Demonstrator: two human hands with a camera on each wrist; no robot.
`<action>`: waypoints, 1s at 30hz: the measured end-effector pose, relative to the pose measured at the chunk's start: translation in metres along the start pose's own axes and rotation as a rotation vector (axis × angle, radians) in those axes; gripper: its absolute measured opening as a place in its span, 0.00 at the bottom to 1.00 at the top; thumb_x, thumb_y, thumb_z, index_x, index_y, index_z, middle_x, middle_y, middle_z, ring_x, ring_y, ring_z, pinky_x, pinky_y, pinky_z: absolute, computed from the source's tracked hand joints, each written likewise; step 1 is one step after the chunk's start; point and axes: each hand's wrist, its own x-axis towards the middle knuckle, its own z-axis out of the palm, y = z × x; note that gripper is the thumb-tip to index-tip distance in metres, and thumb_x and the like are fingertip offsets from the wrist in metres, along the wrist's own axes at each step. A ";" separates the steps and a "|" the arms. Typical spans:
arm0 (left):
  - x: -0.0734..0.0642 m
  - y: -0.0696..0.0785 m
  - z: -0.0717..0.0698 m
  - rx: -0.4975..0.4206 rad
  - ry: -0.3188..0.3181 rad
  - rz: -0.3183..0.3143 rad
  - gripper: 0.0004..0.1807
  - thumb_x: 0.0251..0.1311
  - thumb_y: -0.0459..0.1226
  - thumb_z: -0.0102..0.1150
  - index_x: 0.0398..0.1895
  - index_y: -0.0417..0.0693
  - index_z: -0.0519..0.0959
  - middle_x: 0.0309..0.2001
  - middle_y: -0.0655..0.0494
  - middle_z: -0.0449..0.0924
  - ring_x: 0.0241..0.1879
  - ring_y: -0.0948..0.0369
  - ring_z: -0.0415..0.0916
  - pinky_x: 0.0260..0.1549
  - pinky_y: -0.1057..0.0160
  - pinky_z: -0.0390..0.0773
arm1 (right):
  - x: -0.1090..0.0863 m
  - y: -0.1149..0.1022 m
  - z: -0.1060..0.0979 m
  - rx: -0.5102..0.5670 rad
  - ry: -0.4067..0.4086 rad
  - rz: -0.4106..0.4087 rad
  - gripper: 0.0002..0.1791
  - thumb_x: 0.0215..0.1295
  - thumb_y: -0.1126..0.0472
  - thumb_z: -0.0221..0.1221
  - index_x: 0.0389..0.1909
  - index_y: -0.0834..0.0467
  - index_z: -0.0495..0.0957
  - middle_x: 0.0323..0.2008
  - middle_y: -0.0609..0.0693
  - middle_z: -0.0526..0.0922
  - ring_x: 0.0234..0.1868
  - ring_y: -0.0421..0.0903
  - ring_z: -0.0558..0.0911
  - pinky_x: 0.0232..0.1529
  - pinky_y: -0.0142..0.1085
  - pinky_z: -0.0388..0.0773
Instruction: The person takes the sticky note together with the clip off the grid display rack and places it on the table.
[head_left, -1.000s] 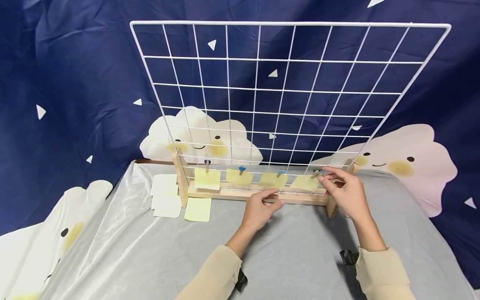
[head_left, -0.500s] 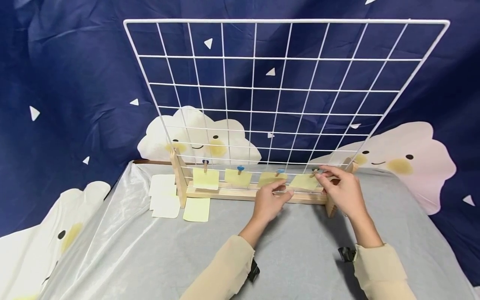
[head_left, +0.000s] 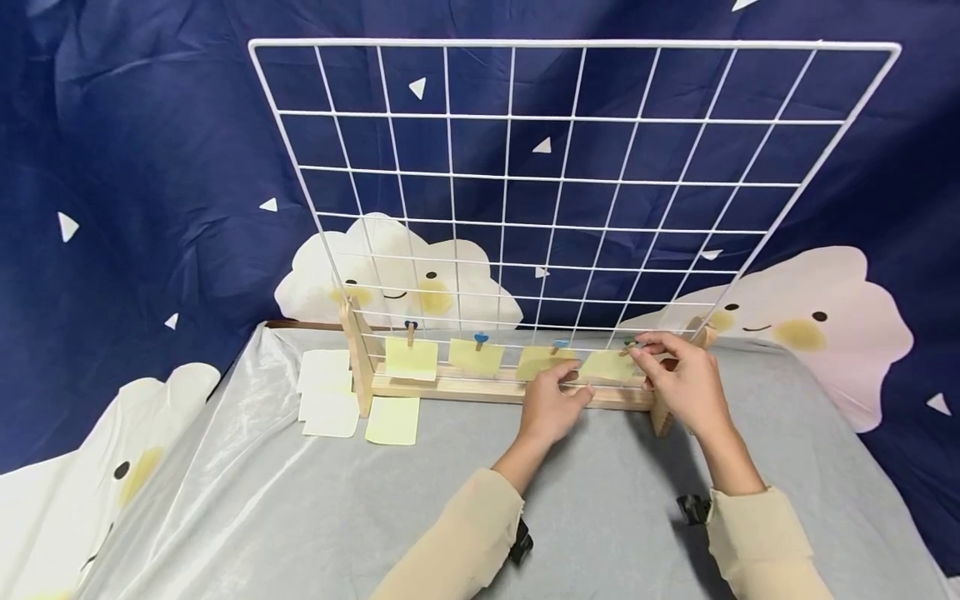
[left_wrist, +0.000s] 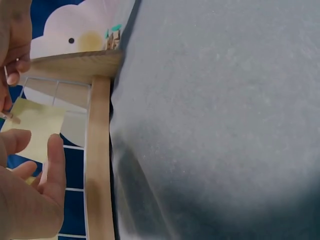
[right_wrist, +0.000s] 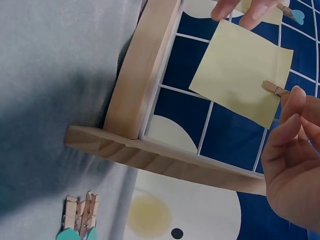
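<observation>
The right wrist view shows plainly what the head view half hides: the person's right hand (head_left: 686,383) pinches the small plain-wood clothespin (right_wrist: 272,88) between thumb and forefinger, the pin's jaws over one edge of a square pale yellow paper note (right_wrist: 242,70). The fingers cover the pin's far end there; the head view lets a bit of green show.

That note lies against the front of the white wire grid (head_left: 506,177), low and toward the grid's right end. The left hand (head_left: 553,408) is in front of the grid's lower edge, thumb and fingers parted, gripping nothing; its fingertips are right by the note's corner, and whether they touch is unclear.

Both wrist views show teal-tipped wooden clothespins (right_wrist: 80,212) beyond the grid's right end, which the head view does not show. Only the head view shows the overlapping whitish paper sheets (head_left: 327,392) beyond the grid's left end, the loose pale yellow square (head_left: 393,421) before its left end, and the two leftmost clipped yellow notes (head_left: 411,360) along its low wires.
</observation>
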 end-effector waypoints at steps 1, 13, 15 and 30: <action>0.000 0.000 0.001 -0.003 0.001 0.002 0.22 0.56 0.33 0.72 0.56 0.43 0.84 0.43 0.50 0.88 0.43 0.58 0.85 0.43 0.68 0.79 | -0.001 0.001 0.000 0.007 0.000 0.000 0.10 0.67 0.67 0.66 0.46 0.66 0.84 0.31 0.60 0.85 0.15 0.32 0.77 0.17 0.24 0.71; 0.004 0.007 0.011 -0.038 0.030 -0.024 0.07 0.60 0.33 0.65 0.40 0.45 0.87 0.29 0.64 0.84 0.10 0.71 0.73 0.22 0.73 0.75 | -0.002 0.005 0.005 0.019 0.042 -0.039 0.08 0.65 0.71 0.66 0.43 0.67 0.83 0.31 0.61 0.85 0.19 0.29 0.77 0.21 0.21 0.72; 0.004 0.008 0.012 -0.030 0.057 -0.028 0.05 0.60 0.33 0.65 0.37 0.45 0.87 0.27 0.64 0.84 0.10 0.72 0.73 0.20 0.73 0.75 | -0.002 0.005 0.006 0.014 0.049 -0.045 0.08 0.65 0.71 0.67 0.43 0.67 0.83 0.31 0.61 0.86 0.20 0.28 0.77 0.22 0.20 0.72; 0.004 0.006 0.014 -0.088 0.075 -0.043 0.02 0.61 0.31 0.66 0.33 0.42 0.87 0.24 0.63 0.83 0.18 0.59 0.84 0.14 0.71 0.77 | -0.006 0.004 0.013 0.067 0.116 0.005 0.06 0.66 0.70 0.65 0.41 0.68 0.82 0.32 0.61 0.85 0.19 0.32 0.78 0.18 0.21 0.71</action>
